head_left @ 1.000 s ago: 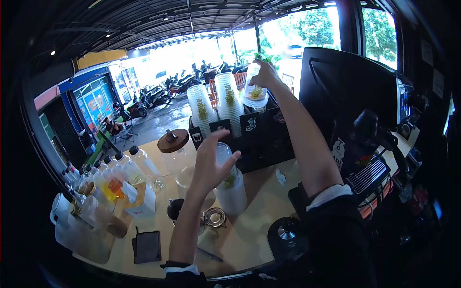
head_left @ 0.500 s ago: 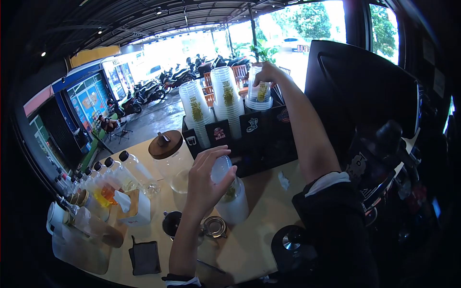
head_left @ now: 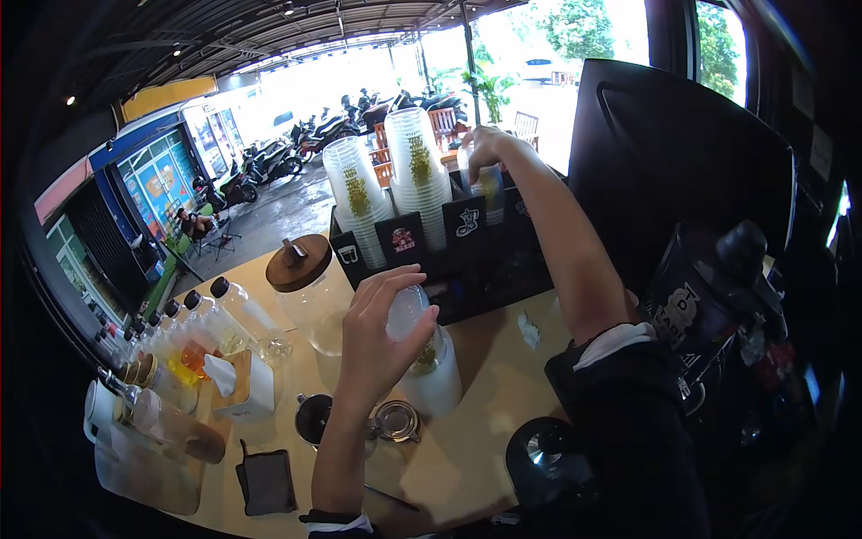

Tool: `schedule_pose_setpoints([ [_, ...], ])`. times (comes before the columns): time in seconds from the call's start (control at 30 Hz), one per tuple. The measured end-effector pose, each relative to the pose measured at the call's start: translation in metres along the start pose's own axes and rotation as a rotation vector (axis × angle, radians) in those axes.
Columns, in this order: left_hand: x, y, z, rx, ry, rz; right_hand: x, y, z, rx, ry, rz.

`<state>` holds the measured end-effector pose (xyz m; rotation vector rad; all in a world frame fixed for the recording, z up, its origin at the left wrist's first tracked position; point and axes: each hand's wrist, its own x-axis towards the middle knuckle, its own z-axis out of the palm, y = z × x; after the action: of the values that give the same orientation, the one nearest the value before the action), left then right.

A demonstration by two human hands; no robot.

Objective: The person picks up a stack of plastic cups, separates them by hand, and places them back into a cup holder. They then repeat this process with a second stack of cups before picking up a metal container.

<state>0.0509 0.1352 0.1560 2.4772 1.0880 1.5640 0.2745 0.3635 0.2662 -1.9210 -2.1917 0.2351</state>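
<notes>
My left hand (head_left: 382, 323) curves round the upper part of an upside-down stack of clear plastic cups (head_left: 433, 373) standing on the counter, thumb on its near side. With my outstretched right hand (head_left: 492, 148) I grip the upturned base of a plastic cup (head_left: 489, 189) with a gold print, blurred by motion. That cup sits at the right slot of a black cup holder (head_left: 467, 256). Two tall stacks of similar cups, a middle stack (head_left: 418, 166) and a left stack (head_left: 355, 193), rise from the other slots.
A glass jar with a wooden lid (head_left: 299, 263) stands left of the holder. Capped bottles (head_left: 242, 310), a tissue box (head_left: 244, 386) and a dark cloth (head_left: 267, 481) are at left. Near my left wrist are a metal strainer (head_left: 397, 420) and dark cup (head_left: 312, 418). A black machine (head_left: 682, 153) stands right.
My right hand has moved slightly down with the plastic cup, which now sits lower in the holder. My left hand stays at its stack. The view has shifted a little.
</notes>
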Motion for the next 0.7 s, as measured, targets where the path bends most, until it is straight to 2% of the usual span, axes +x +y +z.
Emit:
schedule_pose_setpoints([
  [0.17,0.000,0.000,-0.001,0.012,0.000,-0.007,0.003,-0.004,0.008,-0.061,-0.065,0.071],
  [0.27,0.000,0.000,0.000,0.010,-0.002,-0.005,-0.008,-0.007,0.008,-0.219,-0.044,-0.034],
  [0.37,0.000,0.001,0.000,0.016,0.001,-0.008,0.006,0.008,0.023,-0.122,-0.155,0.033],
  [0.53,-0.001,0.000,-0.001,0.010,-0.010,-0.013,-0.002,0.016,0.029,-0.169,-0.075,-0.062],
  [0.63,0.000,0.000,0.000,0.005,-0.010,-0.003,0.036,0.035,0.050,-0.245,-0.048,-0.090],
  [0.7,-0.001,0.000,0.000,0.009,-0.014,-0.010,-0.002,0.018,0.034,-0.239,-0.078,-0.086],
])
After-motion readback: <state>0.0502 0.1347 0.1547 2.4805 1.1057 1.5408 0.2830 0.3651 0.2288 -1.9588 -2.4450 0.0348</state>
